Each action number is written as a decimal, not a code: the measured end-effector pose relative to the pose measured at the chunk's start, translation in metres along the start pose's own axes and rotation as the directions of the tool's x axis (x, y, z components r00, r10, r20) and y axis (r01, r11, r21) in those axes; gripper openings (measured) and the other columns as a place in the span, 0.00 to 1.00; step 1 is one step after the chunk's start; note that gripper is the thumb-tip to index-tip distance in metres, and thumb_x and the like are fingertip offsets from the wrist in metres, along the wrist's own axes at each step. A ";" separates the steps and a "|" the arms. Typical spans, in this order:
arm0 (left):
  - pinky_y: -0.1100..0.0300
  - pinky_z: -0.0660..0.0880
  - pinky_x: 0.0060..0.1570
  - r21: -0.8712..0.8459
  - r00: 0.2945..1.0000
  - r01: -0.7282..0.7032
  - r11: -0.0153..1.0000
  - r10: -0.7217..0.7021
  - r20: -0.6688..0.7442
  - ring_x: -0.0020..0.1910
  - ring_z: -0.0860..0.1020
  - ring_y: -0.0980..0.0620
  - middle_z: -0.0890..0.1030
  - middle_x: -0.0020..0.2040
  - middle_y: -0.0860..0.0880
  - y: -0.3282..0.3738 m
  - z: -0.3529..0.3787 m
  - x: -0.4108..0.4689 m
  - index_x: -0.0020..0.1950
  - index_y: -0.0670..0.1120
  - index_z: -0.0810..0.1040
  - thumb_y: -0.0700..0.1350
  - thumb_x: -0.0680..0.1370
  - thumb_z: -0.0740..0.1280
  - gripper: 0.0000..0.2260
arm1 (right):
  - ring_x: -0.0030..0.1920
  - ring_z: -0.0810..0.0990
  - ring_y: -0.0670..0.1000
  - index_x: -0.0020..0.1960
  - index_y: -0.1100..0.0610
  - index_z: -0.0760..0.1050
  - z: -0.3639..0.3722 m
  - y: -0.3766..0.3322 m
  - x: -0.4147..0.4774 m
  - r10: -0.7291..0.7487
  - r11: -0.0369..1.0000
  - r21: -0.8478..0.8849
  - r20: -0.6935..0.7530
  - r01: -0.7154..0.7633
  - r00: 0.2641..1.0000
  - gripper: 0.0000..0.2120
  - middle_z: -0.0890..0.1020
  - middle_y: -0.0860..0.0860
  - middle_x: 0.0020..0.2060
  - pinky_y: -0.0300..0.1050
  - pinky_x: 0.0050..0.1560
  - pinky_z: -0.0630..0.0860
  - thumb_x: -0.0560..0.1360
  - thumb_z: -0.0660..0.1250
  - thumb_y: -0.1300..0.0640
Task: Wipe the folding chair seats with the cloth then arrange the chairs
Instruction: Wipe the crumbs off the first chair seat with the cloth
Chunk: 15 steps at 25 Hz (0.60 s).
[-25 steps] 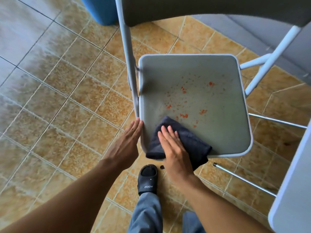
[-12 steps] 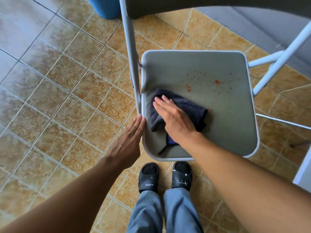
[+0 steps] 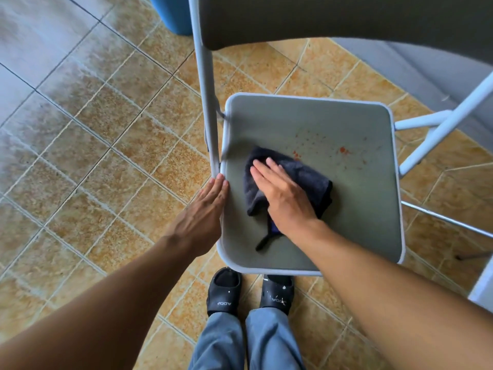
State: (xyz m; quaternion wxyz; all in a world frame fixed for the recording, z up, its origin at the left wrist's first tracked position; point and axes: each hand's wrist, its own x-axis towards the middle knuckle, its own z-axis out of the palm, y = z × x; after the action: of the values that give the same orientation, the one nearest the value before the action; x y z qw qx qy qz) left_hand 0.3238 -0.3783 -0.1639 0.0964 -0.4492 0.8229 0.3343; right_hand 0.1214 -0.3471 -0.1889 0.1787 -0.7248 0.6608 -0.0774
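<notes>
A grey folding chair stands open in front of me, its seat [image 3: 354, 209] speckled with small orange-red spots [image 3: 342, 150] toward the back right. A dark blue cloth [image 3: 306, 174] lies on the left half of the seat. My right hand [image 3: 282, 193] presses flat on the cloth with straight fingers. My left hand [image 3: 206, 206] rests with straight fingers against the seat's left rim, beside the chair's pale upright tube [image 3: 205, 84]. The dark backrest [image 3: 333, 20] fills the top of the view.
Tan tiled floor [image 3: 93, 145] spreads to the left. A blue bin [image 3: 170, 12] stands at the top left. White chair legs [image 3: 442, 121] and a metal crossbar [image 3: 448, 218] are on the right. A second pale seat edge [image 3: 482, 287] shows at far right. My black slippers [image 3: 224, 292] are under the seat's front.
My right hand has pushed the cloth from the seat's front edge up toward the middle, and the red spots near the front are gone. My left hand stays on the rim.
</notes>
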 end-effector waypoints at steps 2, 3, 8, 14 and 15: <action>0.54 0.43 0.76 0.051 1.000 0.013 0.999 -0.014 0.021 0.76 0.37 0.50 0.38 0.77 0.45 0.000 0.001 0.001 0.77 0.45 0.38 0.37 0.76 0.50 0.32 | 0.72 0.68 0.63 0.70 0.65 0.70 0.003 -0.005 -0.003 -0.018 1.000 -0.008 0.007 0.018 1.000 0.31 0.72 0.59 0.70 0.62 0.70 0.68 0.72 0.43 0.68; 0.53 0.44 0.76 0.083 0.999 0.021 0.996 -0.023 0.028 0.76 0.36 0.49 0.37 0.77 0.45 0.001 0.002 0.001 0.77 0.44 0.37 0.38 0.77 0.50 0.32 | 0.72 0.67 0.63 0.70 0.65 0.70 0.006 -0.009 -0.021 -0.071 0.997 -0.030 0.007 0.071 0.997 0.29 0.72 0.59 0.71 0.61 0.70 0.68 0.73 0.44 0.70; 0.57 0.39 0.74 0.094 0.993 0.117 0.989 -0.120 0.025 0.75 0.34 0.50 0.34 0.76 0.46 0.018 0.006 0.000 0.76 0.45 0.34 0.38 0.76 0.49 0.32 | 0.74 0.66 0.59 0.70 0.63 0.71 0.004 -0.010 -0.113 -0.374 0.928 0.028 0.056 0.373 0.926 0.20 0.72 0.56 0.72 0.56 0.71 0.67 0.80 0.55 0.71; 0.55 0.43 0.76 0.057 0.985 0.171 0.984 -0.172 0.019 0.75 0.34 0.51 0.34 0.77 0.46 0.020 0.013 0.002 0.76 0.45 0.35 0.37 0.74 0.51 0.35 | 0.68 0.74 0.62 0.66 0.63 0.75 0.002 0.014 0.015 -0.195 0.979 0.060 0.020 0.194 0.981 0.24 0.78 0.58 0.65 0.59 0.69 0.69 0.75 0.50 0.67; 0.55 0.42 0.76 0.050 0.984 0.173 0.984 -0.175 0.025 0.75 0.34 0.51 0.34 0.77 0.46 0.021 0.013 0.001 0.76 0.46 0.35 0.37 0.75 0.51 0.35 | 0.69 0.72 0.62 0.67 0.63 0.74 0.001 0.013 0.036 -0.157 0.986 0.065 0.049 0.153 0.986 0.25 0.77 0.58 0.67 0.58 0.72 0.66 0.75 0.50 0.69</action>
State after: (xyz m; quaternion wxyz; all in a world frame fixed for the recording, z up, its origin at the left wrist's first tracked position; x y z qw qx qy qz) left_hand 0.3044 -0.3631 -0.1646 0.1478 -0.5121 0.7867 0.3115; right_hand 0.1134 -0.3835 -0.1991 0.2118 -0.7701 0.5947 -0.0917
